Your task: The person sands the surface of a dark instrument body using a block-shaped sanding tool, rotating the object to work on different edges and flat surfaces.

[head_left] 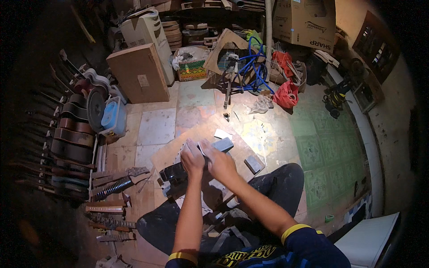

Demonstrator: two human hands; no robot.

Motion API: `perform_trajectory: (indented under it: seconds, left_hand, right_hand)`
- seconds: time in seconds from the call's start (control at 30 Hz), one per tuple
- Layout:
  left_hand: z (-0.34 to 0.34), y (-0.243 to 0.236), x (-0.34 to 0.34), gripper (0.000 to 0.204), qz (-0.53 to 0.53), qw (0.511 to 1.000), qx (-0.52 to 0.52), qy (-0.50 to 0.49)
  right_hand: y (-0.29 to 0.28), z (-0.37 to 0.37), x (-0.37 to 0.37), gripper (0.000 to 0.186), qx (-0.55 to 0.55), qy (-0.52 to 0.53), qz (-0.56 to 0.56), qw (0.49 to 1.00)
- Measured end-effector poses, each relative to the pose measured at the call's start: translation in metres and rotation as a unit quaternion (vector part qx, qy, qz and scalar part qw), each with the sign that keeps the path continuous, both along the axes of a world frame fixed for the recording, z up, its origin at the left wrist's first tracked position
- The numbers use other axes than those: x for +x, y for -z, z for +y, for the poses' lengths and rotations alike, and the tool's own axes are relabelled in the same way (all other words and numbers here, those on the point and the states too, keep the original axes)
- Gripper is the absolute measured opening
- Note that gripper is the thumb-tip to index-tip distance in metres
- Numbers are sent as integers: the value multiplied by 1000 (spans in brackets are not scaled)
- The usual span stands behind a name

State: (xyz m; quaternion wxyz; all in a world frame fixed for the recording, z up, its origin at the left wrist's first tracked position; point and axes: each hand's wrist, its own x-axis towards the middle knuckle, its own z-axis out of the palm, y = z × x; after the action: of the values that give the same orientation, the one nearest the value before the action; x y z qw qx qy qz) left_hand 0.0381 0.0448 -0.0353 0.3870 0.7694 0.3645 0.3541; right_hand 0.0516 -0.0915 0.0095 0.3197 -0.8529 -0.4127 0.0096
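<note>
In the head view, the person sits cross-legged over a wooden board (pixel 166 155) at the middle of the frame. The left hand (pixel 193 159) and right hand (pixel 219 163) are drawn close together above it, fingers curled in, and seem to grip one thin piece (pixel 201 150) between them, just left of centre; fingers hide most of it. I'd judge this a stretch of close handwork, and the next move calls for a firm hold and an even touch from both hands.

Counting around them: two grey blocks, one (pixel 223 144) just beside the right hand, whether touching I can't tell, the other (pixel 254 165) farther right; one white card (pixel 223 134) above. Guitars (pixel 73 138) line the left of the frame, too crowded and dark to count.
</note>
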Motion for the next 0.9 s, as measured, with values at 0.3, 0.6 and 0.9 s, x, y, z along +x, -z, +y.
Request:
perform_trajectory:
  seconds: [0.3,0.6,0.9]
  left_hand:
    - [1,-4,-5,58,0,1000,5,14]
    - [7,-4,-8,51,6,1000,15,20]
    - [12,-16,-12,46,-20,995,-2,97]
  right_hand:
    - [23,10,-26,69,213,67,32,974]
    - [37,17,-33,77,188,62,-2,980]
    - [61,29,-25,82,225,126,-27,966]
